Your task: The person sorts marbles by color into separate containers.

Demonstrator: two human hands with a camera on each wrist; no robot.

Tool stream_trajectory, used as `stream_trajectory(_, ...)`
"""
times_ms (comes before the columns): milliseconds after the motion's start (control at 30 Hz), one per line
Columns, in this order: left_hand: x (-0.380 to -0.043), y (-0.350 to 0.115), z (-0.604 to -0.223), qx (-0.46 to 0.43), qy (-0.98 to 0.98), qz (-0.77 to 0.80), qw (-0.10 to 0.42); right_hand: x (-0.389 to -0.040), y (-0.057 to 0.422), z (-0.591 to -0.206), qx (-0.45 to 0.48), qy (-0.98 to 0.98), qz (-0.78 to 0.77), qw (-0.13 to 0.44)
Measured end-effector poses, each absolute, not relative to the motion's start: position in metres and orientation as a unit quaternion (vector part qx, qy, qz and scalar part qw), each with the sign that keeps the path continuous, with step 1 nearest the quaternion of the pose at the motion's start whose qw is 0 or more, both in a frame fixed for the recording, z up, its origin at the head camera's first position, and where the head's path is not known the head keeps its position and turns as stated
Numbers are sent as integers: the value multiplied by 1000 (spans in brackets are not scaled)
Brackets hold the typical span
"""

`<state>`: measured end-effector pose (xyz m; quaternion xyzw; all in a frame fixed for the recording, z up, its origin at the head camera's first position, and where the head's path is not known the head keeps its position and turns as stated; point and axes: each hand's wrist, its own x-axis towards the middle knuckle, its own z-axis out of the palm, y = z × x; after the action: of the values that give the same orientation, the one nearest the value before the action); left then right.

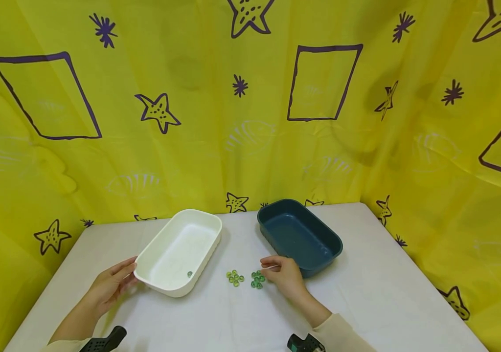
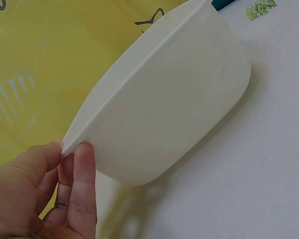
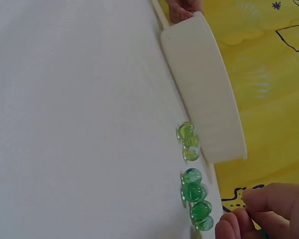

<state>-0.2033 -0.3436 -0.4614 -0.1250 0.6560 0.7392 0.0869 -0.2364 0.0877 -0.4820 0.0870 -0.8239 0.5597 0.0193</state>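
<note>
Seen from the head camera, with the yellow-green marbles [image 1: 235, 277] as the centre of a clock face, the white tray [image 1: 180, 244] lies toward 10 o'clock on the white-covered table [image 1: 215, 322], and the dark blue-green tray [image 1: 294, 234] lies toward 2 o'clock. The person's left hand [image 1: 110, 285], out at 9 o'clock, grasps the white tray by its rim at the tray's own 8 o'clock, thumb and fingers on either side of the edge. One small marble [image 1: 190, 274] sits inside that tray, toward its 5 o'clock. At 3 o'clock, just beside the yellow-green marbles, is a cluster of green marbles [image 1: 257, 279]; the right hand [image 1: 283, 276] is right next to it, fingers bent, and whether it grasps a marble cannot be told. A patterned yellow curtain [image 1: 189, 161] hangs beyond the table at 12 o'clock.
</note>
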Motion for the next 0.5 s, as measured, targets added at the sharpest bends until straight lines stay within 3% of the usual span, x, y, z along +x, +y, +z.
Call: stream_trajectory(500, -202, -343, -460, -129, 656, 738, 88, -233, 83, -494, 60, -835, 543, 67)
